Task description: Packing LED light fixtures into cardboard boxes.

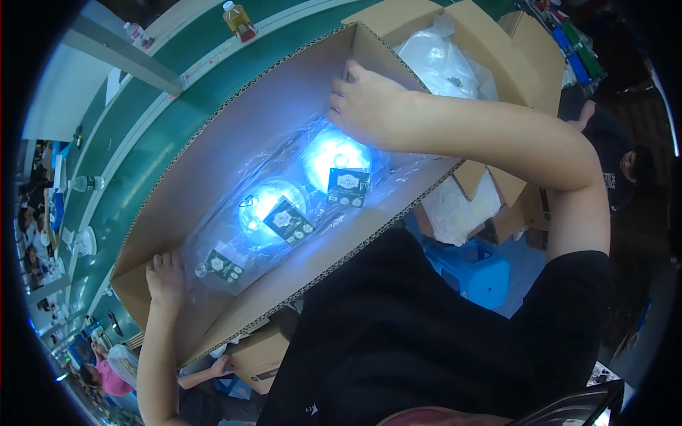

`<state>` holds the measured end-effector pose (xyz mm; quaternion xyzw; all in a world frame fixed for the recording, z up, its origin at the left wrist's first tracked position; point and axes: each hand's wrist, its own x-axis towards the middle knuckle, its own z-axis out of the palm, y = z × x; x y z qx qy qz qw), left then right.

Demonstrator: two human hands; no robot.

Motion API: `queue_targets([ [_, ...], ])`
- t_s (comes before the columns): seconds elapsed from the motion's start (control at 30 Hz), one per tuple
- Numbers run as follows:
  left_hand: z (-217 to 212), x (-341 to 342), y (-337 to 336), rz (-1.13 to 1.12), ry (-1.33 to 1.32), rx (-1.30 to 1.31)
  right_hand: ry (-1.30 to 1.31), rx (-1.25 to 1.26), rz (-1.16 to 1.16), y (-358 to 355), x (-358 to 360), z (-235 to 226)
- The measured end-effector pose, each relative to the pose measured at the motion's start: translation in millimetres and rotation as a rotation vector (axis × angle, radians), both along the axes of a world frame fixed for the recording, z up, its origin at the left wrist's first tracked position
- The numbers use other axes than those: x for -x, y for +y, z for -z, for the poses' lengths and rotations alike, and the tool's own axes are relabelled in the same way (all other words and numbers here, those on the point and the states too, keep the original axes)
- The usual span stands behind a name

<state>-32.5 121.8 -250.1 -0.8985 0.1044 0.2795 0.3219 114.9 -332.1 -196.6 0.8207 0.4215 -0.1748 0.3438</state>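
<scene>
The left lamp (264, 206) and right lamp (323, 149) lie side by side in a long box (245, 121), between the 2 hands. The right hand (366, 103) is just beyond the right lamp, near the box's far right corner, its fingers bent and partly spread. The left hand (167, 277) is at the box's left end, well apart from the left lamp and beside the plastic (202, 248), its fingers curled. Whether either hand grips the box, the plastic or nothing, I cannot tell.

The box is plain brown cardboard, its cut rims showing wavy corrugation. Both lamps are round and glow bluish white. The plastic around them is clear, thin and wrinkled, with bright glints along its folds. 3 dark green cards (348, 187) with pale print lie among it: 1 by each lamp and 1 nearer the left hand. Beyond the right forearm, another carton (529, 60) holds a white, plastic-wrapped bundle (437, 64). A smooth green table (206, 67) runs behind the box.

Glare washes out detail on both lamps, and whatever lies beneath the plastic by the left card is hard to make out. The right thumb is hidden. A co-worker's hand (220, 366) shows below the box, the arm partly covered.
</scene>
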Motion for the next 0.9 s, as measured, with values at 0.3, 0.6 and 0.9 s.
queue_targets([
  [0.3, -88.3, 22.1, -19.4, 0.015, -0.333, 0.463, -0.239, -0.664, -0.077, -63.2, 0.0, -51.5],
  [0.6, -96.9, 37.5, -20.9, 0.019, -0.440, 0.618, -0.229, -1.121, 0.024, -116.1, 6.9, -37.7],
  [0.9, -111.1, -13.8, -96.8, 0.067, -0.188, 0.622, -0.149, -1.157, 0.031, -112.9, 11.4, -33.1],
])
